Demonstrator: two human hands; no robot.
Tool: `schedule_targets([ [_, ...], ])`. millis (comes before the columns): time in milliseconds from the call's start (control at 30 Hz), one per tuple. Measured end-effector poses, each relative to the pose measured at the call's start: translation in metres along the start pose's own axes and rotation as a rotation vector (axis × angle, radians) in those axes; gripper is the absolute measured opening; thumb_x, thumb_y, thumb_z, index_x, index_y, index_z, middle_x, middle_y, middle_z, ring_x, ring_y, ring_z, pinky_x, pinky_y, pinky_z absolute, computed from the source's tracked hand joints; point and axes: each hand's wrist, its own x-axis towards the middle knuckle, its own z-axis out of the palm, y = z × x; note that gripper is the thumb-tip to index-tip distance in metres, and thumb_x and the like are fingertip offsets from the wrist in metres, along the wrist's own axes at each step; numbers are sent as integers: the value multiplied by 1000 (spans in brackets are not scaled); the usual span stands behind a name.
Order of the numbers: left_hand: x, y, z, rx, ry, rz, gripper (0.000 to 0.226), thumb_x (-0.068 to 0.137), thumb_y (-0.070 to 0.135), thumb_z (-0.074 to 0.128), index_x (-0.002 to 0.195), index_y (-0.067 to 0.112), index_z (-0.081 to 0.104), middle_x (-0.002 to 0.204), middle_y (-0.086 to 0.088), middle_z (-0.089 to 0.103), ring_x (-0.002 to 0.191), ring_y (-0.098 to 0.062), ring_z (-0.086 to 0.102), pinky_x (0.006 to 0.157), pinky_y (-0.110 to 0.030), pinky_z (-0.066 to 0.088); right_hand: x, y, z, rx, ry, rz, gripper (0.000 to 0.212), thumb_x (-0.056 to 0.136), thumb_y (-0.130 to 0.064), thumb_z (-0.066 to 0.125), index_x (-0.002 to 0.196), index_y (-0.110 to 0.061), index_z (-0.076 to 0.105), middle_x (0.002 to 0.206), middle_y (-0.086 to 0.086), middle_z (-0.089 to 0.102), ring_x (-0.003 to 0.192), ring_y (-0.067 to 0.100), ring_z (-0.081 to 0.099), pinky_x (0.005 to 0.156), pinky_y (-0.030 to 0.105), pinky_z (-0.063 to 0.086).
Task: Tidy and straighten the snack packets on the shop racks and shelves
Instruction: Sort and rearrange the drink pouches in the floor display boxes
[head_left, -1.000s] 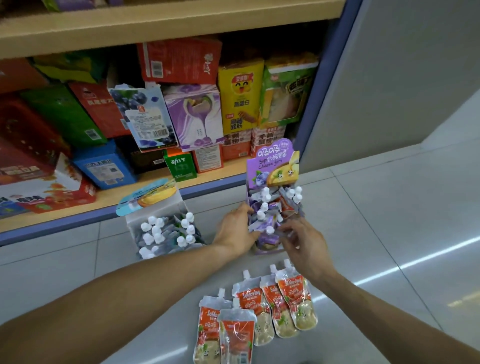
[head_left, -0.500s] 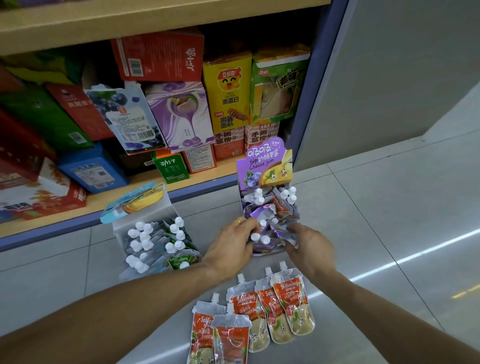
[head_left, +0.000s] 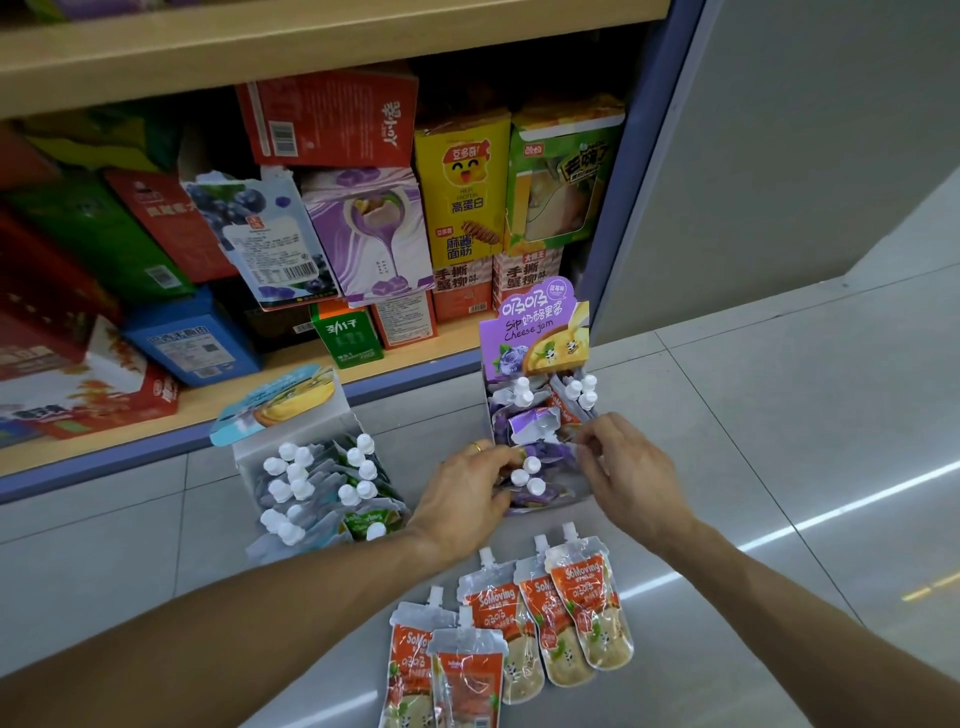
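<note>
A purple display box (head_left: 535, 332) of spouted cheese-jam pouches stands on the floor below the shelf. Both hands reach into its front. My left hand (head_left: 467, 493) has its fingers curled on the purple pouches (head_left: 540, 457) at the box's left side, beside three white caps. My right hand (head_left: 623, 473) pinches a pouch edge at the right side. Several red spouted pouches (head_left: 550, 618) lie flat on the floor tiles in front of the box, between my forearms.
A second display box (head_left: 291, 415) with a blue lid, full of white-capped pouches, stands on the floor to the left. The bottom shelf (head_left: 260, 384) behind holds crowded snack cartons. A grey wall panel (head_left: 779, 156) rises at the right, floor tiles below it.
The view has shifted slightly. My hands stay in the purple box, and the right hand has moved up to pinch a pouch. The red pouches on the floor have not moved.
</note>
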Motion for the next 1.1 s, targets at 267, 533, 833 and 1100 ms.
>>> schedule_targets([
  [267,2,-3,-1,-11,-1,5,32,91,30,76,122,35,72,127,11,50,107,-9,58,92,-24,49,33,-19,-40,118,-165,-56,16,95,-22,67,110,-23,63,102,-6,68,87,14,61,74,29,50],
  [533,0,2,-8,-6,-1,104,35,92,17,71,124,30,74,150,10,52,127,-13,56,103,-26,45,45,-49,-20,294,-409,-32,23,89,-9,70,110,-18,70,104,0,75,98,13,70,88,35,58],
  [833,5,-4,1,-2,-8,80,34,91,14,72,124,22,68,121,1,70,110,-17,65,98,-36,54,30,-40,-17,263,-112,345,29,95,-9,52,113,-19,73,112,3,74,99,23,68,85,30,54],
  [1100,6,-7,-4,-83,-21,9,40,87,13,75,117,27,53,114,3,72,102,-16,68,90,-35,57,55,-51,1,689,-348,786,37,95,-3,45,115,-17,73,126,12,66,114,31,62,95,36,53],
])
